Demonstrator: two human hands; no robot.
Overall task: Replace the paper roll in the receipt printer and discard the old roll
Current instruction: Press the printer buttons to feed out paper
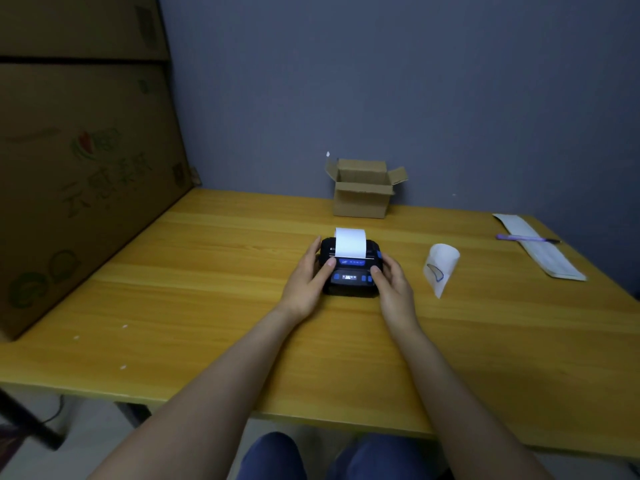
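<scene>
Head view: I am looking down at a yellow wooden table (207, 271) with my two bare forearms reaching forward over its near edge. My left hand (306, 284) cups the left side of the small black receipt printer (351, 268), fingers half curled around its body, thumb laid across the top near the blue panel. My right hand (393, 287) closes on the right side in the same way, fingers loosely bent against the casing, thumb tip resting on the front right corner. Neither hand is clenched; both grip only the printer, which sits flat on the table at about its middle. A strip of white paper (350, 242) stands up out of the printer's far edge and curls slightly forward. A small lit display shows on the printer's near face, too small to read.

To the right of the printer, near but apart from it, lies a loose curl of white paper with a blue mark (440, 268). Farther right, a long printed sheet (540, 249) runs along the table's right side with a purple pen (526, 238) lying across it. At the far edge, against the grey wall, an open cardboard box (362, 194) stands upright with flaps spread. Large cartons (79, 174) lean at the far left.
</scene>
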